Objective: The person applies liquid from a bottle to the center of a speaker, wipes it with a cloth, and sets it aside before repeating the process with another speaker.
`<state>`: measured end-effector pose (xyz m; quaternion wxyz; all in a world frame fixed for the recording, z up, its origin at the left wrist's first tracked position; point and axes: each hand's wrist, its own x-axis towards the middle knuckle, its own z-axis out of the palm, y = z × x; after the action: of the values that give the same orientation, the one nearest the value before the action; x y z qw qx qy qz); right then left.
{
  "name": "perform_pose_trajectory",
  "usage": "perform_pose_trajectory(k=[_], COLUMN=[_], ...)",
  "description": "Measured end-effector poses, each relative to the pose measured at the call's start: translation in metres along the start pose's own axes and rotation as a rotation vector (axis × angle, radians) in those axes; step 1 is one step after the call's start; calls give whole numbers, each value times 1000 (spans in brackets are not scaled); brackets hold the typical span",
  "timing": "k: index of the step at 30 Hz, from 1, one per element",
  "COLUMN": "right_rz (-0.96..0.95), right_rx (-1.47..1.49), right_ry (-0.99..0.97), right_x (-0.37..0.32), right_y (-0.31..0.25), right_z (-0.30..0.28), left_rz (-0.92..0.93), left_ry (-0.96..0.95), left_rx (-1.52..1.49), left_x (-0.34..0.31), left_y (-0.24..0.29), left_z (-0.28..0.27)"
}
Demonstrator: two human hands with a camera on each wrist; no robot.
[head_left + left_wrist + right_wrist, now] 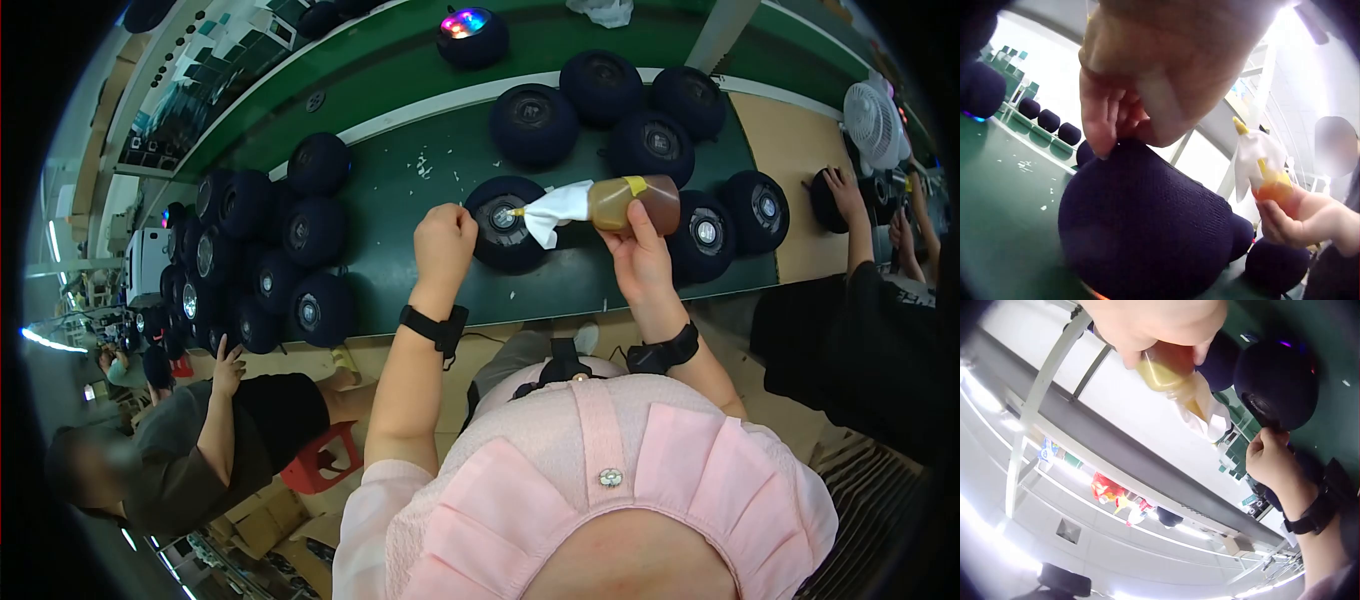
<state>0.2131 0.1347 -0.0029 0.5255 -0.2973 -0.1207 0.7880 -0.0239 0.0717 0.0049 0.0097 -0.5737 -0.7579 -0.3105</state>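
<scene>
A round, dark blue, fabric-covered speaker (512, 250) lies on the green bench, its shiny centre disc facing up. My left hand (444, 243) is at its left edge, fingers curled; in the left wrist view, the fingertips (1105, 149) pinch at the fabric rim. My right hand (642, 262) grips a squeeze bottle (635, 205) of amber liquid, tilted sideways with its yellow nozzle pointing left. White cloth (558, 210) is wrapped around the bottle's neck. In the head view the nozzle tip overlaps the speaker's centre disc.
More round speakers (535, 125) stand behind and to the right, with a stacked group (318, 230) at left. One on the back ledge has colourful lights (467, 24). White scraps (424, 165) dot the green bench (400, 270). People work on both sides; a white fan (874, 125) stands far right.
</scene>
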Motion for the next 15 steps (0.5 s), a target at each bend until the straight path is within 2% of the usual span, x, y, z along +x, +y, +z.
perform_pose_trajectory(k=[1, 3, 6, 15], right_rz=[-104, -141, -303, -445], right_rx=[-113, -128, -282, -606], right_ry=[-27, -10, -57, -159], right_x=[0, 3, 12, 15], right_y=[3, 10, 25, 36], right_z=[7, 15, 20, 35], left_rz=[-28, -55, -49, -10], left_ry=[-5, -14, -9, 22], left_rx=[-25, -49, -84, -82], left_x=[-1, -1, -1, 0], left_y=[-1, -3, -2, -4], left_z=[-1, -2, -1, 3])
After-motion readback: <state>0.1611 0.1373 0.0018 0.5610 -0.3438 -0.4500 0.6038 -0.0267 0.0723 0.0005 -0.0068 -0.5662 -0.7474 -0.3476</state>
